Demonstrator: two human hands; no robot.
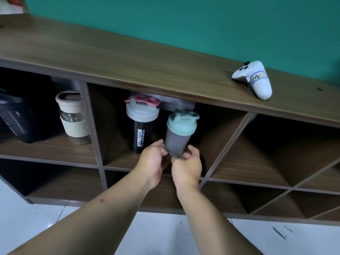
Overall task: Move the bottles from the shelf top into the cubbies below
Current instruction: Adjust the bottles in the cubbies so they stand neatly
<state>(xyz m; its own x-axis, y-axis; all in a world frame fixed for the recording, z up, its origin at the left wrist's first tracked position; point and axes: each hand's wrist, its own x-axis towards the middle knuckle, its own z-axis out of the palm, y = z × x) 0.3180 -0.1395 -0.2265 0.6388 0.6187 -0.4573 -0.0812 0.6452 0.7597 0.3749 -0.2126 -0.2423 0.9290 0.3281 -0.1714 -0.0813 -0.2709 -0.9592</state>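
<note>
A grey shaker bottle with a mint-green lid (178, 137) stands upright at the mouth of the middle upper cubby. My left hand (153, 161) and my right hand (186, 166) both grip its base from either side. Just left of it, inside the same cubby, stands a black shaker with a grey lid and pink cap (140, 126). A glass bottle with a cream lid and sleeve (73, 118) stands in the cubby to the left. The wooden shelf top (114, 52) holds no bottles in view.
A white game controller with a label (254, 80) lies on the shelf top at the right. A dark bag-like object (16, 116) fills the far-left cubby. Cubbies to the right and below hold nothing. A white floor lies below, a teal wall behind.
</note>
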